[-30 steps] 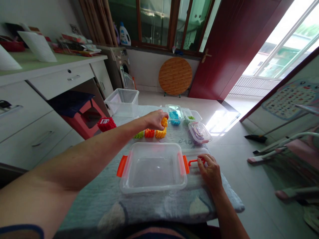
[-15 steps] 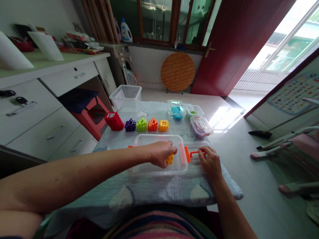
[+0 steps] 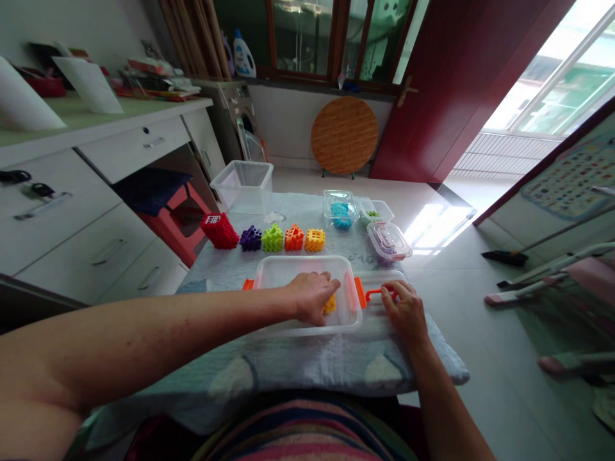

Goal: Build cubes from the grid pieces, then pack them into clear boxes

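Note:
A clear plastic box (image 3: pixel 288 264) with orange end clips stands in front of me on the cloth-covered table. Inside it, my left hand (image 3: pixel 312 296) is low over a yellow lattice-like block (image 3: pixel 329 305), fingers spread and partly hiding the block. At the box's right end, my right hand (image 3: pixel 404 309) has its fingers closed on an orange handle (image 3: pixel 377 294). Beyond the box stands a row of lattice blocks: red (image 3: pixel 220 230), purple (image 3: pixel 251 239), green (image 3: pixel 273 237), orange (image 3: pixel 294 237) and yellow (image 3: pixel 315 240).
A tall clear bin (image 3: pixel 245 186) stands at the table's far left. At the far right are a clear container with blue pieces (image 3: pixel 341 216), one with green pieces (image 3: pixel 373 214) and a lidded one (image 3: pixel 389 241). A red stool (image 3: pixel 180 221) stands left of the table.
My left hand's fingers have loosened from around the yellow block and spread apart, with the block low in the box. My right hand stays on the handle.

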A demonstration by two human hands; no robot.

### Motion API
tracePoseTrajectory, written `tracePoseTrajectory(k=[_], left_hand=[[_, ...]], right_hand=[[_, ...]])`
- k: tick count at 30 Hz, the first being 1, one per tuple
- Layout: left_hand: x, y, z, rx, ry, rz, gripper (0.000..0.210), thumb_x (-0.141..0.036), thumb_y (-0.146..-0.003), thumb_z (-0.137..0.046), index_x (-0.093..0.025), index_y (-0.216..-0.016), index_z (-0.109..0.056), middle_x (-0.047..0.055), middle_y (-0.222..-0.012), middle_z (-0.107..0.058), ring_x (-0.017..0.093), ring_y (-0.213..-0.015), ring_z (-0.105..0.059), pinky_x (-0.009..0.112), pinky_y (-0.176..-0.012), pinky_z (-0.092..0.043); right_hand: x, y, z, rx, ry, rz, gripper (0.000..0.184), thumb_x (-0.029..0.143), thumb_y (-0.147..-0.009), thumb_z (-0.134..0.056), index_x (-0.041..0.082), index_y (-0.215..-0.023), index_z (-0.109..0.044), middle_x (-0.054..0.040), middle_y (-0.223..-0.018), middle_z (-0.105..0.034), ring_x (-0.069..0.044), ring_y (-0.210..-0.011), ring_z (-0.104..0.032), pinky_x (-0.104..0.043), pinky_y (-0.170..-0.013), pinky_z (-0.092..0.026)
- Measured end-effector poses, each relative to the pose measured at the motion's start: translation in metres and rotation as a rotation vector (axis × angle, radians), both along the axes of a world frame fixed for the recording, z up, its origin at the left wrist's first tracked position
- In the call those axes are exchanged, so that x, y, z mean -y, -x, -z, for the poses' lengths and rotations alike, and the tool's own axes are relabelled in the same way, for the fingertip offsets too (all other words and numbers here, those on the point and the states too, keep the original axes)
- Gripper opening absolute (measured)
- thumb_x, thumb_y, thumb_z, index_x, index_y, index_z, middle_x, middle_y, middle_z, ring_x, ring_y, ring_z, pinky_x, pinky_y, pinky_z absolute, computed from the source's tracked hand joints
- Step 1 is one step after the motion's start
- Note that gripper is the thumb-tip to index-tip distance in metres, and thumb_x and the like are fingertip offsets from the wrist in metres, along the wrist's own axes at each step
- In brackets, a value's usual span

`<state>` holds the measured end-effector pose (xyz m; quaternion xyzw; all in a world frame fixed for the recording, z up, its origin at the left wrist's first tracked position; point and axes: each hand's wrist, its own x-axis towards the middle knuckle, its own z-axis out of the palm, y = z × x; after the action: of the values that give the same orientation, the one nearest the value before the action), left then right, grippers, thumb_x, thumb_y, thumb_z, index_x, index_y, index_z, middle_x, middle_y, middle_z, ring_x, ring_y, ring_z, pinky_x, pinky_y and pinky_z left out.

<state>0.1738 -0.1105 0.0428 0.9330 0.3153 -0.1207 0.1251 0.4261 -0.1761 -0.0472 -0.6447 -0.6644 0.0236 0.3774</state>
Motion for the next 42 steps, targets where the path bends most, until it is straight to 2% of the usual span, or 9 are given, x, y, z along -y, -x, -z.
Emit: tracePoseTrajectory(k=[4, 7, 9, 12, 16, 21, 26, 37, 42], left_hand=[[-0.001, 0.015, -0.022, 0.087, 0.046, 0.0, 0.076, -0.044, -0.065, -0.07, -0.018, -0.133, -0.048, 0.015, -0.13, -0.056, 0.033, -0.116, -0.057, 0.042, -0.096, -0.047], [0.001, 0.031, -0.036, 0.2, 0.133, -0.105, 0.07, -0.037, -0.074, -0.062, -0.014, -0.137, -0.042, 0.016, -0.145, -0.045, 0.028, -0.133, -0.043, 0.038, -0.111, -0.034], [0.004, 0.04, -0.038, 0.272, 0.23, -0.25, 0.068, -0.031, -0.077, -0.056, -0.012, -0.139, -0.037, 0.017, -0.149, -0.041, 0.026, -0.137, -0.04, 0.036, -0.112, -0.033], [0.008, 0.047, -0.031, 0.347, 0.503, -0.573, 0.067, -0.028, -0.076, -0.054, -0.013, -0.138, -0.032, 0.019, -0.144, -0.045, 0.025, -0.13, -0.049, 0.035, -0.102, -0.044], [0.013, 0.042, -0.017, 0.405, 0.906, -0.908, 0.045, -0.022, -0.077, -0.05, -0.017, -0.121, -0.042, 0.015, -0.125, -0.059, 0.02, -0.111, -0.062, 0.029, -0.085, -0.053], [0.014, 0.027, -0.009, 0.364, 1.064, -0.841, 0.015, -0.021, -0.078, -0.05, -0.019, -0.093, -0.049, 0.005, -0.084, -0.066, 0.018, -0.085, -0.067, 0.029, -0.076, -0.056], [0.008, 0.018, -0.003, 0.338, 1.083, -0.747, 0.007, -0.026, -0.079, -0.053, -0.02, -0.082, -0.051, 0.006, -0.08, -0.067, 0.019, -0.08, -0.068, 0.031, -0.075, -0.057], [0.008, 0.014, -0.006, 0.462, 1.277, -1.117, 0.011, -0.009, -0.076, -0.047, -0.018, -0.081, -0.052, 0.003, -0.079, -0.064, 0.013, -0.081, -0.066, 0.023, -0.082, -0.055], [0.006, 0.011, -0.004, 0.518, 1.274, -1.143, 0.011, -0.008, -0.078, -0.046, -0.018, -0.08, -0.051, 0.004, -0.082, -0.063, 0.011, -0.081, -0.064, 0.022, -0.085, -0.053]], right_hand=[[0.0, 0.001, -0.002, 0.001, -0.008, 0.003, 0.016, 0.029, -0.088, -0.051, 0.021, -0.08, -0.062, -0.0048, -0.085, -0.064, -0.021, -0.083, -0.058, -0.034, -0.081, -0.045], [0.0, 0.0, -0.001, 0.006, -0.009, 0.003, 0.016, 0.029, -0.088, -0.051, 0.021, -0.08, -0.063, -0.0048, -0.086, -0.064, -0.021, -0.084, -0.058, -0.034, -0.081, -0.045], [0.0, 0.0, 0.0, 0.008, -0.004, 0.004, 0.016, 0.03, -0.088, -0.051, 0.021, -0.08, -0.063, -0.0046, -0.085, -0.065, -0.021, -0.083, -0.058, -0.034, -0.081, -0.045], [-0.001, -0.001, 0.001, 0.011, -0.003, 0.006, 0.017, 0.031, -0.088, -0.051, 0.021, -0.08, -0.063, -0.0047, -0.086, -0.065, -0.021, -0.083, -0.059, -0.034, -0.082, -0.045], [-0.001, -0.001, 0.001, 0.023, -0.006, 0.01, 0.018, 0.032, -0.088, -0.051, 0.021, -0.08, -0.063, -0.0049, -0.086, -0.065, -0.021, -0.083, -0.059, -0.035, -0.081, -0.045], [0.0, -0.001, 0.0, 0.022, 0.001, 0.014, 0.018, 0.032, -0.088, -0.051, 0.021, -0.081, -0.064, -0.005, -0.086, -0.066, -0.021, -0.083, -0.059, -0.035, -0.081, -0.046], [0.0, -0.001, -0.001, 0.02, -0.001, 0.006, 0.018, 0.032, -0.088, -0.051, 0.021, -0.081, -0.064, -0.005, -0.087, -0.065, -0.021, -0.084, -0.059, -0.034, -0.082, -0.045], [0.0, 0.0, -0.001, 0.012, -0.011, 0.001, 0.017, 0.032, -0.087, -0.052, 0.021, -0.081, -0.063, -0.0046, -0.085, -0.065, -0.021, -0.081, -0.059, -0.034, -0.08, -0.046], [0.0, -0.001, -0.001, 0.008, 0.0, 0.001, 0.018, 0.033, -0.088, -0.051, 0.021, -0.081, -0.064, -0.005, -0.086, -0.066, -0.021, -0.084, -0.06, -0.035, -0.08, -0.046]])
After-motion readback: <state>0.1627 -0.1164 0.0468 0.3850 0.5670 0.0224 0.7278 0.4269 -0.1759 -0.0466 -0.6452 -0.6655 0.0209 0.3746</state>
